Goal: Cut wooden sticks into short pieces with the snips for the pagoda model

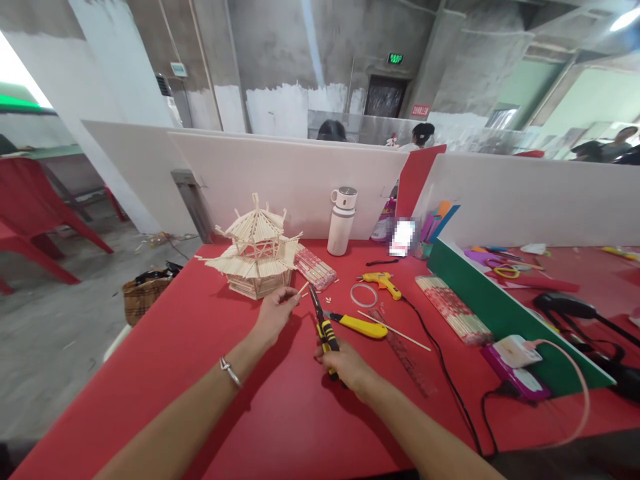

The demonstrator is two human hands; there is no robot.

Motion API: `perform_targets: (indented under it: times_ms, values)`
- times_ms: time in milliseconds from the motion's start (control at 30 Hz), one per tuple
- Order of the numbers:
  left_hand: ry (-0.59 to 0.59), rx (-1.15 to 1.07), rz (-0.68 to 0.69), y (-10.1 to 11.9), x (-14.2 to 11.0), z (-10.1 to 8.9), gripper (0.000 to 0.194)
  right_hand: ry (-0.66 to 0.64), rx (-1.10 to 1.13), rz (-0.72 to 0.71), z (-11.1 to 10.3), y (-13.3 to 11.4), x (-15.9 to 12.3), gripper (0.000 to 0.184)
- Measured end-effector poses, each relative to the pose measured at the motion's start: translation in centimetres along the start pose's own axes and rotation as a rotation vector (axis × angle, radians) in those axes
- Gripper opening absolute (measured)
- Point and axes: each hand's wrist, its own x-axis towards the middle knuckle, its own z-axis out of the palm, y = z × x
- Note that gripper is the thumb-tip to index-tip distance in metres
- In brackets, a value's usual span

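My left hand (275, 311) pinches a short wooden stick (303, 289) and holds it out to the right. My right hand (343, 363) grips the yellow-and-black handles of cutting pliers (320, 319), whose dark jaws point up toward the stick's end. Just behind my left hand stands a pagoda model (256, 250) built from wooden sticks, on the red table (210, 373).
A yellow utility knife (361, 325), a long stick (395, 331), a tape ring (363, 295), a yellow glue gun (380, 283) with black cord, packs of sticks (315, 268) and a white bottle (341, 221) lie beyond. White partitions back the table; a green divider (500, 313) stands right.
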Motion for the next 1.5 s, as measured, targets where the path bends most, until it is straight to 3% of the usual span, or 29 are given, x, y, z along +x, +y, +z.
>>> perform_targets:
  times_ms: [233,333,433,533,633,733,800,867,967,1100,1200,1333,1433,1500]
  values:
    - [0.122,-0.197,-0.063,-0.6,0.4,-0.1,0.034,-0.050,-0.122,0.068,-1.0,-1.3,-0.5,0.021]
    - [0.161,-0.168,-0.020,-2.1,0.7,-0.3,0.034,-0.020,-0.515,0.080,-2.3,-2.7,-1.6,0.022]
    - [0.224,-0.090,0.065,-4.0,1.1,-0.5,0.033,0.160,-1.073,-0.102,-2.8,-2.9,-3.3,0.046]
    - [0.251,-0.004,0.122,-5.5,1.5,-0.4,0.032,0.284,-1.334,-0.214,-2.3,-1.7,-4.6,0.068]
    - [0.268,0.100,0.151,-6.0,1.4,-0.3,0.035,0.241,-1.340,-0.273,-2.0,-0.9,-4.8,0.077]
    - [0.265,0.182,0.185,-5.7,1.0,-0.3,0.037,0.200,-1.285,-0.423,-3.4,-2.6,-2.5,0.051]
    - [0.256,0.188,0.186,-5.5,0.8,-0.3,0.039,0.311,-1.351,-0.458,-5.0,-5.0,0.5,0.034]
    - [0.242,0.197,0.179,-5.4,0.7,-0.2,0.039,0.443,-1.467,-0.435,-6.5,-7.5,4.5,0.030]
    - [0.219,0.249,0.195,-5.8,0.8,0.0,0.037,0.421,-1.575,-0.335,-8.0,-10.0,10.5,0.026]
    - [0.199,0.311,0.202,-6.4,0.9,-0.1,0.031,0.368,-1.594,-0.277,-8.4,-10.2,15.3,0.024]
    - [0.197,0.419,0.147,-6.3,0.9,-0.5,0.028,0.333,-1.591,-0.267,-8.4,-9.5,15.8,0.026]
    - [0.154,0.761,0.122,-5.8,0.6,-0.9,0.026,0.245,-1.564,-0.290,-7.8,-8.9,13.4,0.022]
    - [0.127,0.944,0.191,-5.6,0.4,-0.9,0.028,0.110,-1.462,-0.412,-6.1,-8.6,11.3,0.022]
    - [0.153,0.946,0.257,-5.6,0.4,-1.0,0.022,0.006,-1.272,-0.542,-4.5,-8.3,10.7,0.019]
